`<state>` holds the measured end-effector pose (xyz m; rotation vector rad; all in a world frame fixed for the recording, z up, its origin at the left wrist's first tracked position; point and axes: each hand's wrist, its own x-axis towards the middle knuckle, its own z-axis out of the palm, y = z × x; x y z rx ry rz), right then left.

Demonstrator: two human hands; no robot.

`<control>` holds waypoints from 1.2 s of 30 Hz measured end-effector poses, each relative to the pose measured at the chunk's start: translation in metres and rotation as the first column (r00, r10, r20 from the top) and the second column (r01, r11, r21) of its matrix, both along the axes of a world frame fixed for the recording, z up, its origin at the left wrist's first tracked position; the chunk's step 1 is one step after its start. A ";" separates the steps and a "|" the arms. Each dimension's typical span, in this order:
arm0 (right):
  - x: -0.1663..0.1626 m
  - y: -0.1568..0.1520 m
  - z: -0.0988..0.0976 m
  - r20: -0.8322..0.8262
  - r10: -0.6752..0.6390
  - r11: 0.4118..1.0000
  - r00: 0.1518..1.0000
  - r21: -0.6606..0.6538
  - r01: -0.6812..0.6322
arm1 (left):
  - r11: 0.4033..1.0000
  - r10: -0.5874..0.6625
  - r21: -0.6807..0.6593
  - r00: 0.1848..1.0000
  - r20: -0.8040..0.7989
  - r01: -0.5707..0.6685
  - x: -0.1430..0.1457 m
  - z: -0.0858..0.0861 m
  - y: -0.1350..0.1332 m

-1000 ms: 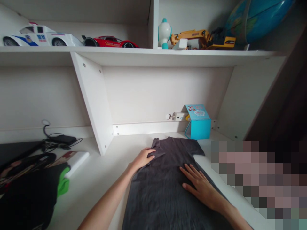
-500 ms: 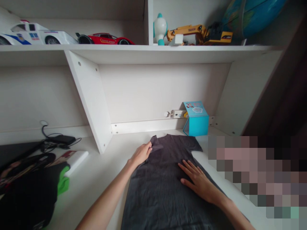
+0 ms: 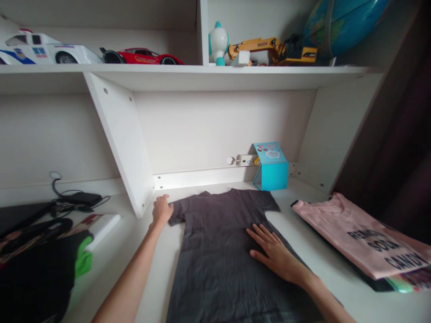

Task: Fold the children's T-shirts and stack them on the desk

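Note:
A dark grey T-shirt (image 3: 222, 251) lies flat on the white desk (image 3: 155, 260), collar toward the back wall, both sleeves spread out. My left hand (image 3: 161, 210) is at the tip of the shirt's left sleeve, fingers curled on the cloth, close to the slanted shelf support (image 3: 124, 148). My right hand (image 3: 274, 253) rests flat on the right side of the shirt's chest with fingers stretched and apart.
A folded pink T-shirt with dark lettering (image 3: 363, 237) tops a stack at the right. A blue box (image 3: 271, 168) stands at the back wall. Dark and green clothes (image 3: 43, 269) and a charger with cables (image 3: 79, 197) lie at the left. Toy cars (image 3: 138, 56), an excavator and a globe sit on the shelf above.
My left hand has drawn the folded-in left sleeve outward to the left, so it now lies spread. My right hand has stayed flat on the shirt. The view has shifted slightly right.

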<state>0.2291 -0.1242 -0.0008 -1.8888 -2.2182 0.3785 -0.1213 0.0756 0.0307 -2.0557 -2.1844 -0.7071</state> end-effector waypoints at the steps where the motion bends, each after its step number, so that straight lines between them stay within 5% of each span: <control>1: 0.000 0.000 -0.001 0.001 0.002 1.000 1.000 -0.001 -0.002 | 0.995 -0.094 0.036 0.995 -0.018 0.095 0.009 -0.003 -0.003; 4: 0.001 0.001 -0.002 0.006 0.003 1.000 1.000 0.003 -0.003 | 0.903 -0.428 0.014 0.902 -0.057 0.430 0.042 -0.011 -0.013; 7: 0.000 -0.002 -0.002 0.019 -0.006 1.000 1.000 0.016 0.006 | 0.802 -0.580 -0.220 0.813 -0.063 0.555 0.064 -0.020 -0.024; 10: 0.003 -0.006 -0.001 0.015 -0.008 1.000 1.000 -0.001 0.008 | 0.787 -0.566 -0.350 0.820 -0.083 0.508 0.066 -0.024 -0.032; 15: 0.016 0.011 0.014 -0.056 0.027 0.988 0.998 -0.151 -0.035 | 0.817 -0.532 -0.340 0.837 -0.130 0.466 0.061 -0.023 -0.036; 20: 0.012 0.080 0.025 0.111 -0.194 0.981 0.975 0.051 0.189 | 0.825 -0.518 -0.344 0.843 -0.147 0.448 0.064 -0.022 -0.038; 25: 0.007 0.126 -0.001 0.129 -0.339 0.939 0.932 0.108 0.326 | 0.833 -0.496 -0.344 0.860 -0.119 0.434 0.062 -0.022 -0.038; 30: 0.025 0.132 -0.018 0.121 -0.356 0.933 0.926 0.105 0.345 | 0.856 -0.449 -0.334 0.888 -0.102 0.395 0.057 -0.028 -0.033; 36: 0.003 0.120 0.014 0.126 -0.314 0.947 0.941 0.104 0.303 | 0.863 -0.441 -0.316 0.892 -0.095 0.393 0.060 -0.032 -0.031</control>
